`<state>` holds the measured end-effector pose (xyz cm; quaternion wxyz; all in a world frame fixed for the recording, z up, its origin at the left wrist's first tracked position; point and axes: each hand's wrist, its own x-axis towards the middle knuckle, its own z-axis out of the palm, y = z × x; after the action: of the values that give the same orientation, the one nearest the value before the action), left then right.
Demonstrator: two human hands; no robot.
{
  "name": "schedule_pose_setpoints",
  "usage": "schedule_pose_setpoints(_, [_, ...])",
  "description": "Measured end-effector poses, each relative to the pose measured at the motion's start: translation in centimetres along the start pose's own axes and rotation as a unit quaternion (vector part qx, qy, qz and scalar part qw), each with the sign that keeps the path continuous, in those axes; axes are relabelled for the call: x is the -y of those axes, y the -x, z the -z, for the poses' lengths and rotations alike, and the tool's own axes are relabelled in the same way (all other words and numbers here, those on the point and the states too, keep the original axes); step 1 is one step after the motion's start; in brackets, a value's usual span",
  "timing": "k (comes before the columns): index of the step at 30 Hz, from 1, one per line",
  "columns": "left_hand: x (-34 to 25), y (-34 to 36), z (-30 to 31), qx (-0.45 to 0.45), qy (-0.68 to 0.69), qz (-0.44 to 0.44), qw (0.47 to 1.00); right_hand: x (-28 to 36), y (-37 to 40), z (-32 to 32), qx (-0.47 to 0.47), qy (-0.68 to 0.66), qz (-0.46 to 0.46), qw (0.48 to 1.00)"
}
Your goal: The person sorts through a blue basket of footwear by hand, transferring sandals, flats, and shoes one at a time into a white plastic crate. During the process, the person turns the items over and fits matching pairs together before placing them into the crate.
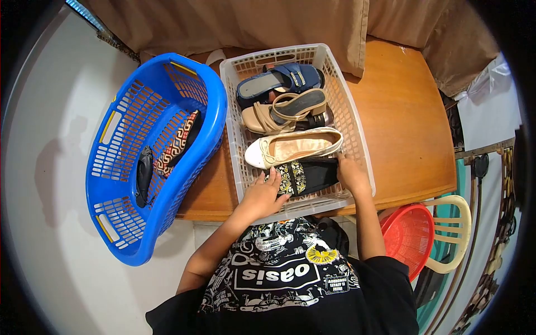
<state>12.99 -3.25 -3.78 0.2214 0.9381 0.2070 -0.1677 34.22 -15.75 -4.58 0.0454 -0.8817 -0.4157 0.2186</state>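
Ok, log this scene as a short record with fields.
Left hand: on the patterned end of black patterned shoe
Right hand: at its other end
White basket: that shoe, cream flat, beige sandal, blue sandal
Blue basket: patterned shoe, dark item
Surface: wooden table

Under the fingers (272, 181) lies a matt black slipper (312, 174) with a patterned cloth band; just beyond them, a cream shoe (296, 146) looks smooth and faintly glossy. The white basket (357, 139) around them and the blue basket (128, 139) left of them are glossy plastic, the desk (402, 128) smooth wood.
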Motion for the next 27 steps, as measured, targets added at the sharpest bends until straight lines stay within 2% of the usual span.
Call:
schedule_pose_setpoints(4, [-0.4, -0.7, -0.4, 0.054, -0.044, 0.018, 0.997, 0.3, 0.0, -0.1, 0.016, 0.005, -0.016, 1.000])
schedule_pose_setpoints(8, [-0.8, -0.6, -1.4, 0.022, -0.105, 0.029, 0.994, 0.3, -0.2, 0.0, 0.030, 0.006, -0.015, 0.999])
schedule_pose_setpoints(11, [-0.3, -0.4, -1.2, 0.010, -0.071, 0.021, 0.997, 0.2, 0.0, 0.2, 0.042, 0.024, -0.024, 0.999])
schedule_pose_setpoints(14, [0.0, 0.5, -0.3, -0.028, -0.022, 0.003, 0.999, -0.8, 0.5, 0.4, 0.037, -0.005, 0.011, 0.999])
schedule_pose_setpoints(16, [-0.1, 1.3, 0.2, -0.058, 0.023, 0.009, 0.998, -0.9, 1.0, 1.0, -0.005, -0.016, 0.026, 1.000])
schedule_pose_setpoints(20, [-0.2, 2.2, 0.1, -0.083, 0.029, -0.003, 0.996, 0.3, 2.3, 3.0, 0.000, -0.040, 0.022, 0.999])
schedule_pose_setpoints(22, [-0.3, 2.5, 0.0, -0.113, 0.034, -0.015, 0.993, 0.5, 2.8, 3.1, -0.030, -0.041, 0.022, 0.998])
schedule_pose_setpoints(27, [-0.3, 2.9, 0.4, -0.108, 0.058, -0.020, 0.992, 0.8, 3.6, 3.5, -0.030, -0.045, 0.035, 0.998])
